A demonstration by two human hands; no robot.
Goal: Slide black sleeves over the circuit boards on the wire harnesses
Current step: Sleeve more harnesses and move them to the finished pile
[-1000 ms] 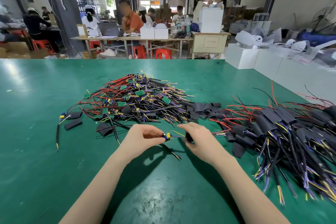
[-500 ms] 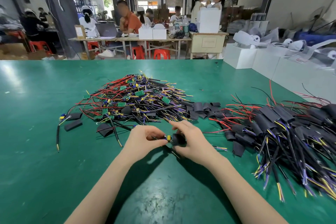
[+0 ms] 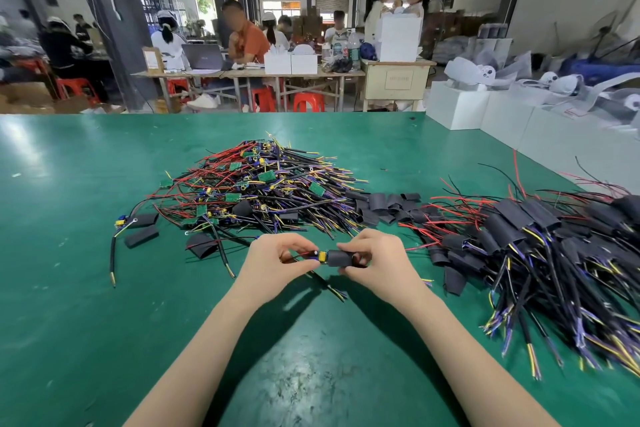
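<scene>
Pinching the black sleeve in my right hand, left hand gripping the harness's yellow-blue connector; sleeve looks soft, light, best held mid-body.

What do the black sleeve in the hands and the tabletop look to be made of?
Black sleeve: looks like matte, soft plastic or rubber tubing; spare ones lie flattened. Tabletop: green mat, probably rubber or vinyl, semi-gloss, with soft glare and scuffs.
</scene>
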